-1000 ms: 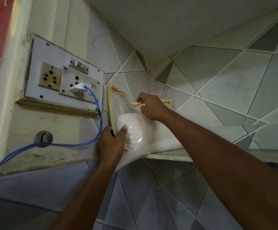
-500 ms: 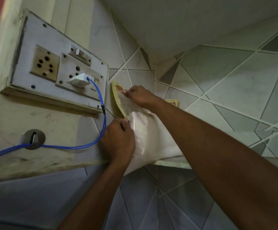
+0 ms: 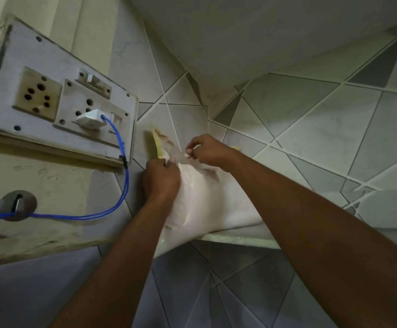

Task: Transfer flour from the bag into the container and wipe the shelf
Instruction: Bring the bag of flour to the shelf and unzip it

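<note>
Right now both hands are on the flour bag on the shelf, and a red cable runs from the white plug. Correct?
Not quite: the head view shows the cable is blue, not red. The rest holds: the left hand and right hand are both on the flour bag on the shelf, and the cable runs from the white plug.

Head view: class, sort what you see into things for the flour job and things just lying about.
Job: flour bag, shelf, left hand, right hand (both holding the bag).
Lying about: socket panel, white charger, blue cable.
</note>
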Action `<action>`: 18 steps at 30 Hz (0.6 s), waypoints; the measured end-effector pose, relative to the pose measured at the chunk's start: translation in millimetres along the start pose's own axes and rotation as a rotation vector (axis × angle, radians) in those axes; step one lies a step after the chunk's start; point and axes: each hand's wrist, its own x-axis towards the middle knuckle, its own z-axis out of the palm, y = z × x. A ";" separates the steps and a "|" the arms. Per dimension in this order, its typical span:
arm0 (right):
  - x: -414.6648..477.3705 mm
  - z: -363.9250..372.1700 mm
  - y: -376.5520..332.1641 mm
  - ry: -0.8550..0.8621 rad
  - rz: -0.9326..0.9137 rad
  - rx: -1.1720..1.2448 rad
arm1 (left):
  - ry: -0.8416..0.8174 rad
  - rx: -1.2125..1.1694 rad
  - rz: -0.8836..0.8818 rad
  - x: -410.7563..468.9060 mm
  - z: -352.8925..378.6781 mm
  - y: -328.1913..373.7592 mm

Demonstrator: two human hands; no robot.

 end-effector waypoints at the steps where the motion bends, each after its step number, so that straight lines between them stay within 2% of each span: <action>1: -3.0 -4.5 2.5 0.005 0.017 -0.012 | -0.006 0.040 0.003 -0.3 -0.6 3.5; 4: -10.6 -15.9 8.2 0.020 0.082 -0.078 | 0.061 0.198 0.081 -9.4 -2.4 11.6; 9: -21.9 -35.9 15.4 0.117 0.201 -0.182 | 0.141 0.228 0.280 -36.8 -3.0 16.4; 13: -28.9 -53.7 35.2 0.237 0.285 -0.028 | 0.197 0.179 0.439 -61.8 -1.4 33.0; 18: -61.2 -82.6 43.1 0.195 0.371 0.122 | 0.321 0.115 0.477 -86.1 -6.4 50.6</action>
